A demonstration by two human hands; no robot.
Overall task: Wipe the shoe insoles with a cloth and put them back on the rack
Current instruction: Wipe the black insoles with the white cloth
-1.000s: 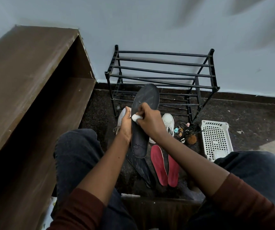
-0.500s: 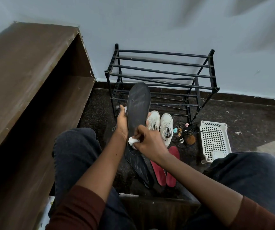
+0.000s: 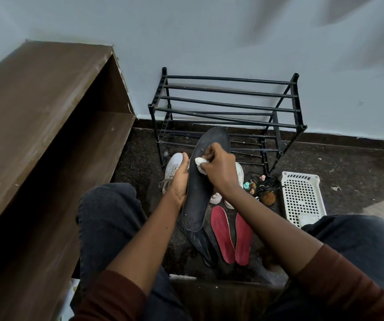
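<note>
The person sat facing a black metal rack [image 3: 228, 79] that stood against the pale wall, knees apart and both forearms reaching forward. The left hand [image 3: 180, 179] gripped the left edge of a black insole [image 3: 198, 200], thumb lying along the rim and the fingers hidden behind it. The insole was held up off the floor, tilted, with its toe end pointing toward the rack's lower bars. The right hand [image 3: 218, 167] had its fingers curled round a small wadded white cloth [image 3: 199, 162] and pressed it against the upper part of the insole's face.

A second black insole [image 3: 200, 244] lay on the dark floor below the held one (partly covered by it). Just to its right, a pair of red insoles [image 3: 222, 235] lay side by side. White sneakers [image 3: 173, 167] sat in front of the rack, mostly hidden behind the hands. Right of them was a cluster of small bottles [image 3: 246, 185] and a brown brush [image 3: 267, 198], then a white perforated basket [image 3: 302, 200]. A brown wooden shelf unit [image 3: 35, 93] ran along the left side.
</note>
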